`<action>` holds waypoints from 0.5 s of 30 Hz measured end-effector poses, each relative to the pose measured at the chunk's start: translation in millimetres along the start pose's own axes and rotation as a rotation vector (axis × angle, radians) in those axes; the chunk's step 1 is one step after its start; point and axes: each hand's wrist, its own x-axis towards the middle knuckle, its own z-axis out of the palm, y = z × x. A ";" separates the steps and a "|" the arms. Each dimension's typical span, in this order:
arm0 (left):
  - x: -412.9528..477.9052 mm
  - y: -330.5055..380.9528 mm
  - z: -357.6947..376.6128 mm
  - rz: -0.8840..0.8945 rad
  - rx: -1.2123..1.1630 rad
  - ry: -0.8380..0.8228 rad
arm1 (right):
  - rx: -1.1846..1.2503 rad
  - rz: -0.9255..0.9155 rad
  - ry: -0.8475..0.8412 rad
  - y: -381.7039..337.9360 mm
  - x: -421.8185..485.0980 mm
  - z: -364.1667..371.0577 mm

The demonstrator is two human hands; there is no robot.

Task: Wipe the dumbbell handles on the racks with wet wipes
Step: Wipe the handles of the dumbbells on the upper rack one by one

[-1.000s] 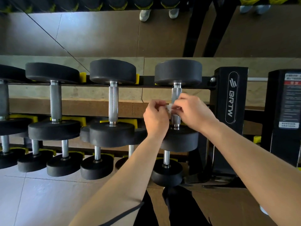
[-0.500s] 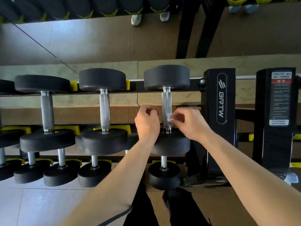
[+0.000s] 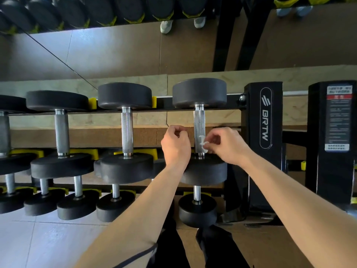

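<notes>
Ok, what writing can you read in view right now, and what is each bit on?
"BRTW", white, vertical, with a striped logo: on the black metal rack upright.
White-and-red sticker on the black post at right: small print, too blurred to read.
Black round dumbbells: no markings visible.

The light is dim and warm overall. The brightest patch is the floor [image 3: 38,238] at lower left, washed pale, and the forearms [image 3: 135,219] catch light on their upper sides. The steel handles [image 3: 127,130] carry thin glints. The black weights [image 3: 125,95] and post [image 3: 264,171] sink into near-featureless shadow. The wipe [image 3: 203,144] blows out to white without texture. The label [image 3: 338,120] text is too soft to read. Wide-angle distortion stretches the forearms and corners.
</notes>
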 end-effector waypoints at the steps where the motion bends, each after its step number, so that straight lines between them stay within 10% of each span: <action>1: 0.3 -0.1 -0.1 0.003 -0.001 -0.002 | -0.003 -0.011 0.008 -1.4 5.2 -4.2; 6: 0.6 -1.1 -0.5 0.019 -0.012 0.001 | 0.149 -0.003 0.359 -13.2 32.6 -11.2; 12: 2.6 -2.0 -0.1 0.015 0.011 -0.016 | 0.063 0.034 0.030 0.8 0.2 0.9; 15: 3.0 -3.7 0.0 0.030 0.011 -0.030 | 0.133 0.044 0.191 -6.0 11.5 -1.7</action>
